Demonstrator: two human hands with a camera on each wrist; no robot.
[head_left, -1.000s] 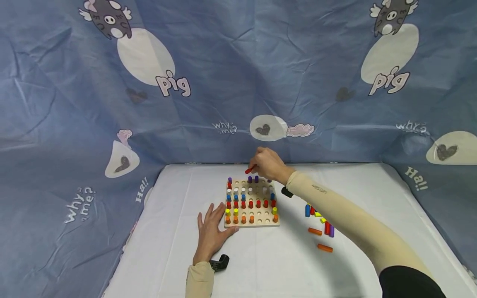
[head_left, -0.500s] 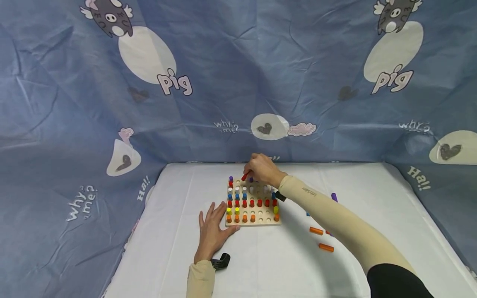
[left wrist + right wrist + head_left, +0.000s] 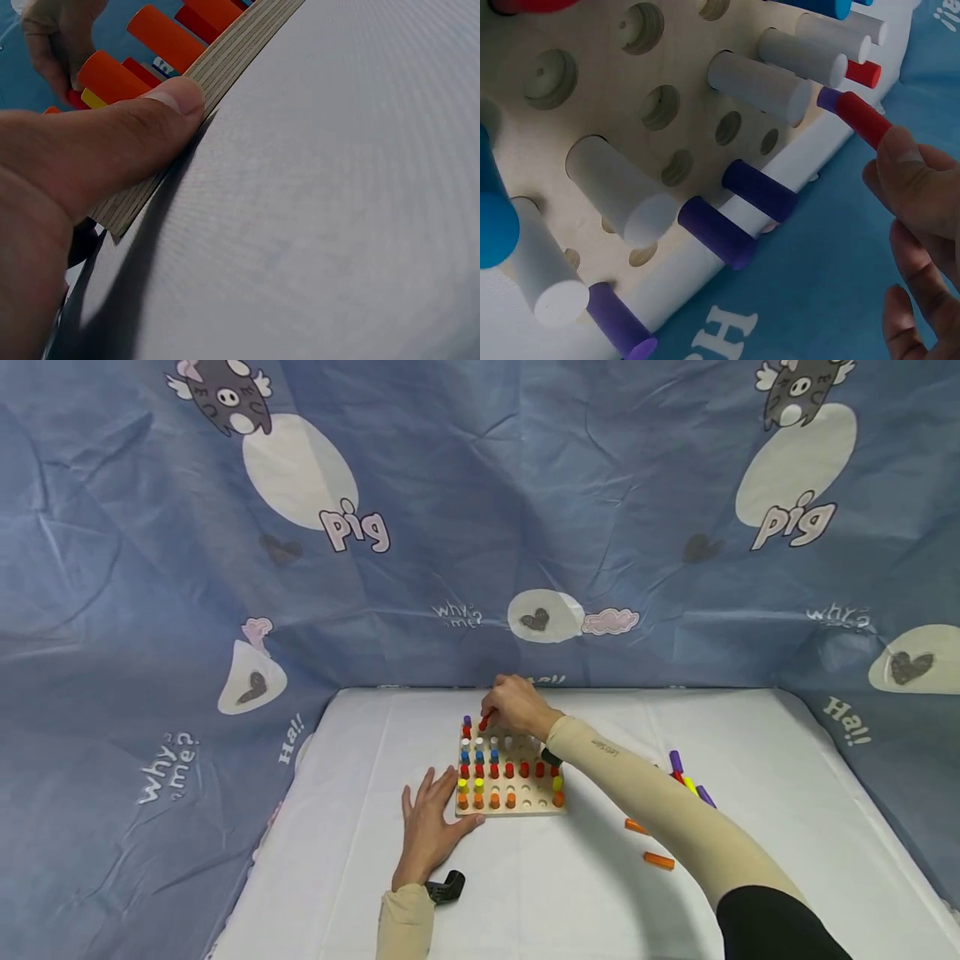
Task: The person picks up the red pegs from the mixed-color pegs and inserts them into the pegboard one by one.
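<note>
1. Pinching a red peg point(image 3: 864, 120) in the fingertips point(image 3: 911, 176), our right hand point(image 3: 517, 706) hangs over the far left corner of the pegboard point(image 3: 510, 806); the peg sits tilted, just beside a purple peg point(image 3: 467, 722) standing there.
2. We keep our left hand point(image 3: 427, 822) flat on the counter point(image 3: 570, 893), fingers straight, thumb point(image 3: 150, 127) pressed against the board's near left edge (its grip holds nothing).
3. We see rows of orange, yellow, red, blue, white and purple pegs standing in the board.
4. Loose pegs point(image 3: 658, 860) lie on the counter to the right, partly hidden by our right forearm.
</note>
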